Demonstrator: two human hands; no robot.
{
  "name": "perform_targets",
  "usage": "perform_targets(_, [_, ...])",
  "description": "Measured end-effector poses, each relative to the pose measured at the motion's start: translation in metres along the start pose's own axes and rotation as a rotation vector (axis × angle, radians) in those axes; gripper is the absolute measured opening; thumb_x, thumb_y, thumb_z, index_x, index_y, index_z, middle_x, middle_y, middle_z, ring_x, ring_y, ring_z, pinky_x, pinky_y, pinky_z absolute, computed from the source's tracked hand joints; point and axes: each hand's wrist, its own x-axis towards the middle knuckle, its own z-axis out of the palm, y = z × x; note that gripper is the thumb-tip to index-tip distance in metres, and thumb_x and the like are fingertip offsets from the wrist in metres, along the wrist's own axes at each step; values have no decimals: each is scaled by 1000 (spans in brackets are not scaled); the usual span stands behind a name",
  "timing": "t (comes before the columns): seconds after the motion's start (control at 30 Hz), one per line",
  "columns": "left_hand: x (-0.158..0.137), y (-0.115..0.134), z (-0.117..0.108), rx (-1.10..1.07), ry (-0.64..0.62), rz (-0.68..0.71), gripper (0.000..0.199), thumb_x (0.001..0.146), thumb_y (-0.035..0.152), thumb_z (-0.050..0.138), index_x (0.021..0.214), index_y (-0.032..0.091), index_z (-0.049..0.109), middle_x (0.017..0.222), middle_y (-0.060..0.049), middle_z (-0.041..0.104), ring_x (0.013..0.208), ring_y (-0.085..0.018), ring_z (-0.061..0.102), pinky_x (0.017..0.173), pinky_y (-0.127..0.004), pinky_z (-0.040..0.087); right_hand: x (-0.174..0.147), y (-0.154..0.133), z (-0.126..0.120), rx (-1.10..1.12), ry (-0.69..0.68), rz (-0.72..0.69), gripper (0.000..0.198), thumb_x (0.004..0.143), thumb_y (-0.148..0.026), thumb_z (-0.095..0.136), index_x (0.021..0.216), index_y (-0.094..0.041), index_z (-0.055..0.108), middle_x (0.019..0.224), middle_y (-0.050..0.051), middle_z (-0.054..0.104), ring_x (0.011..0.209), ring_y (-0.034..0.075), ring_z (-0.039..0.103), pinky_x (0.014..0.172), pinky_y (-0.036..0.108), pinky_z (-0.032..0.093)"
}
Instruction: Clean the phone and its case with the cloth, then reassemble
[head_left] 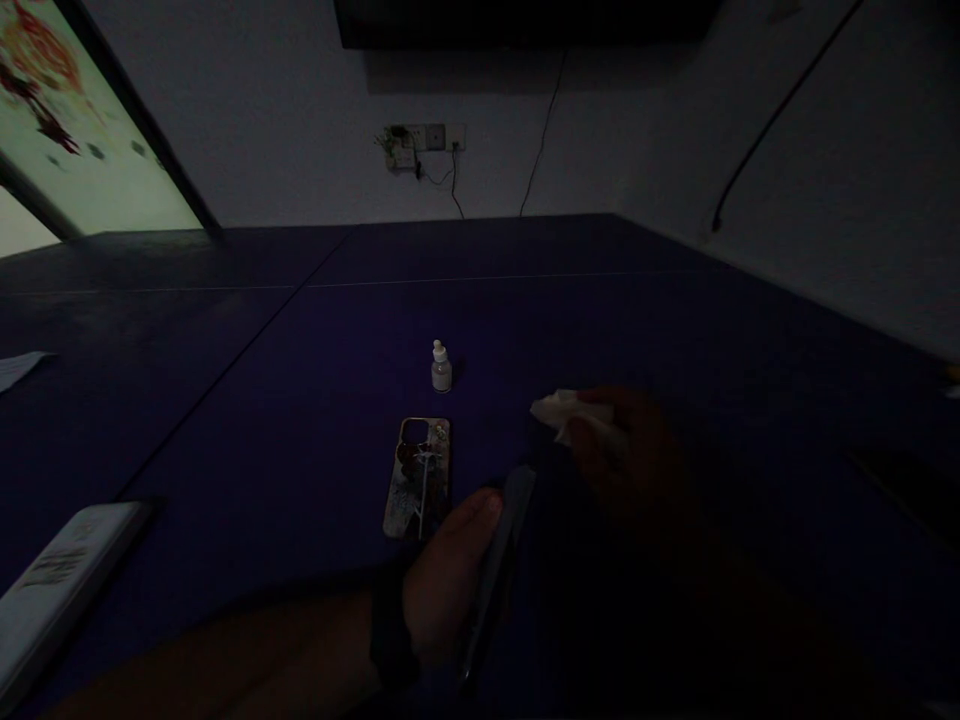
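Observation:
My left hand [454,560] is closed around a phone [504,550], which is tilted on edge above the table. A dark band circles my left wrist. To its right, my right hand [626,450] pinches a crumpled white tissue [566,408], apart from the phone. Just left of the phone, a patterned phone case [420,475] with a camera cutout lies flat, partly covered by my left hand. Beyond the case stands a small dropper bottle [441,370] with a white top and a label. The dim light hides much of my right hand and forearm.
The dark blue table [300,400] reaches back to the wall. A white box [64,575] sits at the front left, and some paper [21,368] lies at the left edge. Cords hang near a wall socket [435,138], below a dark screen [525,22].

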Motion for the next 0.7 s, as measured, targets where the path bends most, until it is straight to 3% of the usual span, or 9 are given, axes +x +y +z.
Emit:
perform_targets(0.1, [-4,3,1,12,52,-70,50,85,68,64,102,22,56,64,7,46,48,-7,39,47,-21,32,12,26,14,-147,-192,-25,18,95,-27,51,104,-20,65,102,12,71,94,29,66,87,45,52])
perform_targets(0.17, [-4,5,2,40,64,-68,48,86,67,64,101,22,55,63,8,44,48,-7,36,46,-21,29,14,36,20,-209,-348,-3,17,93,-25,51,96,-19,67,99,12,71,93,30,66,88,47,51])
perform_targets(0.23, [-4,5,3,73,70,-14,45,87,64,65,97,21,55,63,8,43,51,-7,36,51,-22,32,12,37,21,-184,-377,5,17,91,-26,54,97,-18,68,105,14,70,100,31,65,95,50,49])
perform_targets(0.33, [-3,7,5,148,90,76,45,87,62,66,95,18,58,72,4,50,63,-9,44,63,-24,38,10,24,7,152,-362,-37,25,95,-35,56,112,-22,68,129,14,64,123,32,58,108,54,41])
perform_targets(0.37, [-3,9,6,200,85,88,45,88,61,64,97,18,59,77,3,53,68,-10,47,67,-25,39,10,17,-1,342,-434,-43,27,97,-40,55,117,-25,66,134,12,63,128,30,57,109,51,42])
perform_targets(0.43, [-5,16,9,363,25,77,41,92,56,60,101,16,63,85,0,58,74,-12,51,70,-26,40,10,4,-17,691,-673,-29,42,95,-56,59,128,-30,62,136,9,64,128,29,59,105,47,47])
perform_targets(0.53, [-10,33,15,685,-174,1,29,95,40,56,103,16,68,88,-2,65,73,-13,55,66,-28,41,10,-13,-35,701,-1079,54,90,66,-57,89,145,-35,52,148,8,57,135,33,55,110,45,46])
perform_targets(0.6, [-12,46,16,841,-312,0,27,93,29,58,115,18,70,102,-5,71,84,-17,62,71,-29,46,11,-22,-38,554,-1193,118,104,54,-45,97,147,-36,51,149,7,57,134,34,56,109,45,47])
perform_targets(0.7, [-9,62,13,932,-391,95,33,91,24,60,122,19,69,122,-6,72,109,-22,66,97,-35,48,12,-30,-34,447,-1222,115,111,49,-36,97,150,-33,50,149,9,57,132,35,58,108,45,48])
